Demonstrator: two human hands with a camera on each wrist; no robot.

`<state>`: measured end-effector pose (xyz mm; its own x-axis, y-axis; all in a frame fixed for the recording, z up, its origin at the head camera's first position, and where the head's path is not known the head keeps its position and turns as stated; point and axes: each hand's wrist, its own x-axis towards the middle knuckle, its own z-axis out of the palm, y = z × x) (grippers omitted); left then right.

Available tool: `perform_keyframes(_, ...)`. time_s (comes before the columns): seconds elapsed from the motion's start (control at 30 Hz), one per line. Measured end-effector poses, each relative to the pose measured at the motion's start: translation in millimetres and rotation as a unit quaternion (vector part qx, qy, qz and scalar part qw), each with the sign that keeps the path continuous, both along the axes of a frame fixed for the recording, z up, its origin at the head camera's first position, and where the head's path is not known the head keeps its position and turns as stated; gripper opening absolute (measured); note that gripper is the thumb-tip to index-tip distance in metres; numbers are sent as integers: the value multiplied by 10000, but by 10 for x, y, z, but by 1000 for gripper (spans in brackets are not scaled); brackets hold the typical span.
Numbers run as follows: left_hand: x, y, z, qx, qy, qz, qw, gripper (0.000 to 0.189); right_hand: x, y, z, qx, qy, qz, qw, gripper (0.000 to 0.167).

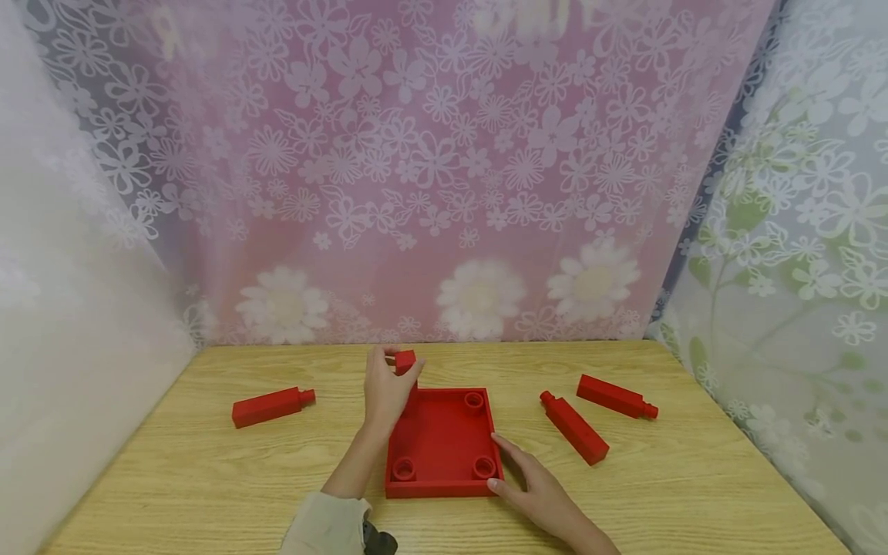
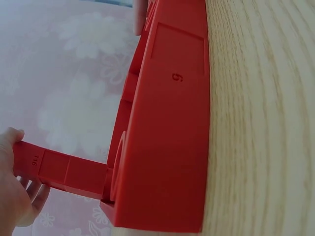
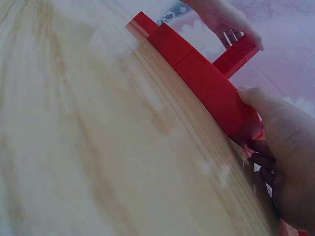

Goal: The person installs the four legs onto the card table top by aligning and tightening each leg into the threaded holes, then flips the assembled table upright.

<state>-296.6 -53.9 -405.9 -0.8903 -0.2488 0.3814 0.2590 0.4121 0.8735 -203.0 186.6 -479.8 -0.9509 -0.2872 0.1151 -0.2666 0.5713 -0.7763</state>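
Left hand (image 1: 385,387) gripping red square post (image 1: 405,361), long axis pretty much upright, red socketed tray (image 1: 444,489) just below; right hand (image 1: 537,493), farther from post, pinches tray's near-right corner.

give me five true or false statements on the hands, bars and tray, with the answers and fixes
1. The left hand grips a roughly upright red bar. True.
2. The right hand holds the red tray at its right side. True.
3. All the held and loose bars are left of the tray's middle. False: two loose bars lie to its right.
4. The tray sits on the table. True.
5. The left hand is at the tray's near right corner. False: far left.
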Motion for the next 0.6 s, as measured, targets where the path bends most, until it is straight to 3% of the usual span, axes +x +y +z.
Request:
perform_keyframes(0.23, -3, -33, -29, 119, 177, -264, 9994, 36, 6, -11, 15, 37, -6, -57, 10000, 69)
perform_keyframes(0.6, -8, -81, -55, -64, 653, -529, 9964, 28, 12, -9, 5, 15, 16, -37, 10000, 69)
